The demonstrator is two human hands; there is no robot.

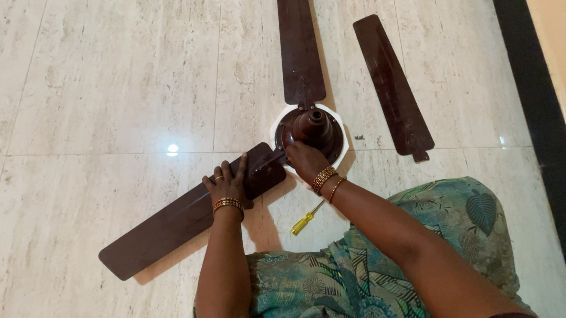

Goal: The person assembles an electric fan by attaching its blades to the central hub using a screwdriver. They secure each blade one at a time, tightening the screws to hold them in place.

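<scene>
A dark brown ceiling fan motor point(315, 129) with a white rim lies on the tiled floor. One blade point(298, 40) points away from me, fixed to the motor. A second blade point(178, 224) stretches to the lower left. My left hand point(228, 183) presses flat on that blade near its inner end. My right hand point(305, 161) rests at the motor's near edge where the blade's bracket meets it; I cannot tell whether its fingers grip anything. Both wrists wear gold bangles.
A third blade point(392, 86) lies loose on the floor to the right. A yellow-handled screwdriver point(306, 220) lies under my right forearm. Small screws point(359, 137) sit beside the motor. A black skirting strip point(543, 127) and a wall run along the right.
</scene>
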